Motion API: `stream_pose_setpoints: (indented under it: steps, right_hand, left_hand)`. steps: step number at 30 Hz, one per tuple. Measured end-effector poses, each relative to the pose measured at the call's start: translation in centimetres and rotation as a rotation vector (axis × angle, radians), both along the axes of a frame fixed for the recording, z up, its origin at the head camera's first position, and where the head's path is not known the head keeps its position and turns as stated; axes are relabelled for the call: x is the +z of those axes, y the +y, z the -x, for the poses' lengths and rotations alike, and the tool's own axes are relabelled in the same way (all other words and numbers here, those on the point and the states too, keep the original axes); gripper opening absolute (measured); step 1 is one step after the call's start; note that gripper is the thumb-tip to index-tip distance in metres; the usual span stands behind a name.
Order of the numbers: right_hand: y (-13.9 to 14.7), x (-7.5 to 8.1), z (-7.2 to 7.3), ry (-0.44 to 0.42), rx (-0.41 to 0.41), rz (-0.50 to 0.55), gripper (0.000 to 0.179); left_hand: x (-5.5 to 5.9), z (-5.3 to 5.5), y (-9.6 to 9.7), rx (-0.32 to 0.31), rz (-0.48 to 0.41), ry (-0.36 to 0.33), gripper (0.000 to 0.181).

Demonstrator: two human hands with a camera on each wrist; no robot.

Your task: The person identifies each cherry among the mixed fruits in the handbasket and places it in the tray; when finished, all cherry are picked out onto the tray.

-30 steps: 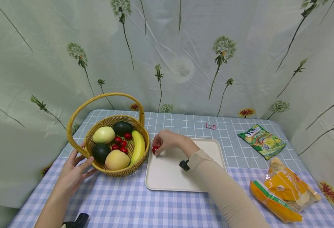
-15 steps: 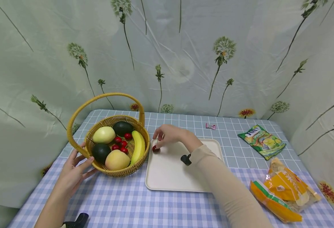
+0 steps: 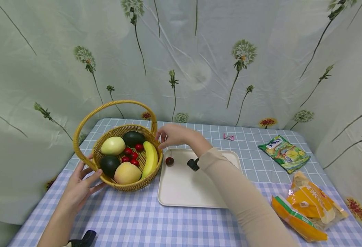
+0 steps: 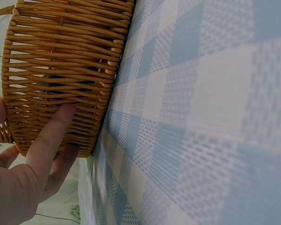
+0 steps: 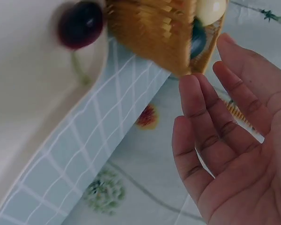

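My left hand (image 3: pixel 79 185) rests against the left side of the wicker basket (image 3: pixel 131 187), its fingers spread on the woven wall (image 4: pixel 61 56). The thumb lies near the foot of the handle. In the basket lie a banana (image 3: pixel 150 159), a peach (image 3: pixel 127 173), a pale round fruit (image 3: pixel 113 146), two dark avocado-like fruits (image 3: pixel 133 139) and several red cherries (image 3: pixel 134 155). My right hand (image 3: pixel 176 135) hovers by the basket's right rim, fingers loosely bent and nothing between them. Below it, a dark cherry (image 5: pixel 80 23) with its stem lies on the white tray (image 3: pixel 193 190).
A green snack bag (image 3: pixel 284 153) lies at the back right of the table, with an orange bag (image 3: pixel 310 206) nearer the front. A small pink wrapped sweet (image 3: pixel 228 137) lies behind the tray. The tall basket handle (image 3: pixel 119 103) arches over the fruit.
My right hand has let go of the cherry, which stays at the tray's back left corner. The hand has risen and moved left toward the basket. The left hand has not moved.
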State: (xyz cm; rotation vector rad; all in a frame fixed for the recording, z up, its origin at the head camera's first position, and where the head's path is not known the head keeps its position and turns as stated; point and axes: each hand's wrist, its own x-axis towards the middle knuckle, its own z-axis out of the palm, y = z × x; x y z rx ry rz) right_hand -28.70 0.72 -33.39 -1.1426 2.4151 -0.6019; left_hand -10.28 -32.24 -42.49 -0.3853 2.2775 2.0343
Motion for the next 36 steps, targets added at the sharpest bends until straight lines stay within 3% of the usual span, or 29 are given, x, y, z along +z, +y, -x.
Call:
stream_pose_setpoints:
  steps: [9,14,28,36]
  right_hand:
    - [-4.0,0.1,-1.2,-0.008,0.085,-0.012,0.036]
    - [-5.9,-0.1,-1.8,-0.057,0.085,-0.029,0.037]
    - [-9.8,-1.4,-1.8,-0.293,-0.029,-0.152,0.033]
    - [-10.6,-1.4,-1.9,-0.472,-0.101,-0.144,0.034]
  left_hand:
    - [0.3,0.1,0.1,0.009,-0.012,-0.005,0.084]
    - [0.3,0.1,0.1,0.007,-0.014,-0.009,0.085]
    - [0.2,-0.1,0.0,0.002,0.002,-0.001,0.085]
    - [0.3,0.0,0.1,0.004,0.011,-0.003,0.085]
